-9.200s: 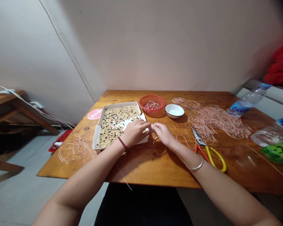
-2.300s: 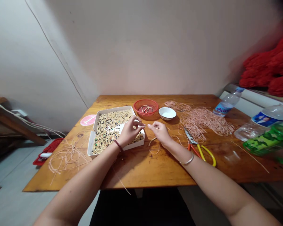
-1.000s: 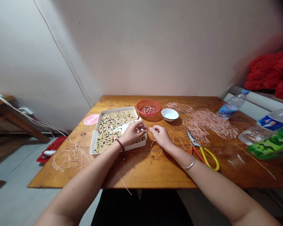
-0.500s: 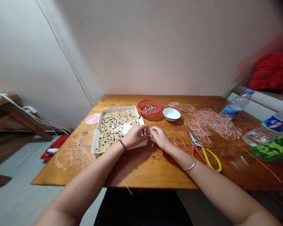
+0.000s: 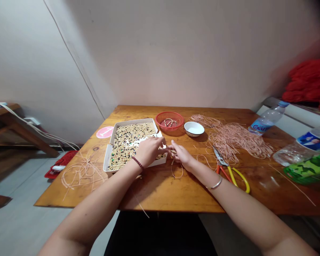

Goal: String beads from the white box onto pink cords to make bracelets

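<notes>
My right hand [image 5: 181, 155] has its fingers curled around a string of beads [image 5: 173, 153]; a loop of its cord hangs down to the tabletop. Just left of it, my left hand [image 5: 149, 151] hovers over the front right corner of a white cardboard tray [image 5: 106, 158]. Its thumb and forefinger stand apart, with nothing visible between them, and point toward the beads. Small beads [image 5: 130, 132], mostly tan with dark and a few green ones, cover much of the tray's floor. Part of the tray is hidden behind my left hand.
Behind my hands stand a red basket [image 5: 169, 114] with a beaded strand inside and a small white bowl [image 5: 194, 128]. To the right lie a heap of pink cord [image 5: 240, 140], scissors [image 5: 230, 170] and plastic bottles [image 5: 268, 119]. Loose cord [image 5: 82, 174] lies left, beside a pink round card [image 5: 104, 132].
My left hand has drawn slightly left and down, away from my right hand, and its thumb and forefinger have parted. My right hand has turned, showing the beads in its fingers.
</notes>
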A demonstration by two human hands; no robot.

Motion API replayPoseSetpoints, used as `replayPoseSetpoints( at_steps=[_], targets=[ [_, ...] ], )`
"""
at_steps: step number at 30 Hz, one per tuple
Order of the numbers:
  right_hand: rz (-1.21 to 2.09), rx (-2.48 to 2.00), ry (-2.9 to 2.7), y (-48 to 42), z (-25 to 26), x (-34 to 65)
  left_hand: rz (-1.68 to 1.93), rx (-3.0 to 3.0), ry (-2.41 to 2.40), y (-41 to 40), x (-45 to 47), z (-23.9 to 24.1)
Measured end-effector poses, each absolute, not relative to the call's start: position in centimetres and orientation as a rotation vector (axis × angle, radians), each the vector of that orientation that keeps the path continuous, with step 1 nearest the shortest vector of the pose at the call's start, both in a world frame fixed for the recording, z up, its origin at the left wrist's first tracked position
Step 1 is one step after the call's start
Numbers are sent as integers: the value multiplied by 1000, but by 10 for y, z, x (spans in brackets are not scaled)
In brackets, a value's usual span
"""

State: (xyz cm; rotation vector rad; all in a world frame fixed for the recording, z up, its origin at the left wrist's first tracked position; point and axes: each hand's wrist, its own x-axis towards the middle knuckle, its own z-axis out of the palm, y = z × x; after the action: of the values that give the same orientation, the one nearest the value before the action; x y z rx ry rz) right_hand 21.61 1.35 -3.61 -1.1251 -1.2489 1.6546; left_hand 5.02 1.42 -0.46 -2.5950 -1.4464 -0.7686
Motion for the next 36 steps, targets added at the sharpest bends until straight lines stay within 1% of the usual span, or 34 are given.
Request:
replayPoseSetpoints(
  at_steps=[6, 11, 18, 22, 29, 36],
  targets=[
    [1763, -1071, -1075, 14, -33, 221, -629, -2287, -1676, 16, 40, -1],
    [1804, -1047, -952, 19, -37, 225, -326, -2288, -1837, 25, 24, -3],
    [1844, -988, -794, 21, -43, 227, -103, -2332, -2106, 31, 15, 5],
    [1864, -984, -828, 17, -41, 228, -93, -2443, -2136, 31, 16, 5],
    [1893, -964, -936, 14, -40, 224, -296, -2681, -2009, 31, 19, -1],
    [1924, -938, -1000, 14, -46, 221, -218, -2719, -2011, 28, 20, -4]
  ],
)
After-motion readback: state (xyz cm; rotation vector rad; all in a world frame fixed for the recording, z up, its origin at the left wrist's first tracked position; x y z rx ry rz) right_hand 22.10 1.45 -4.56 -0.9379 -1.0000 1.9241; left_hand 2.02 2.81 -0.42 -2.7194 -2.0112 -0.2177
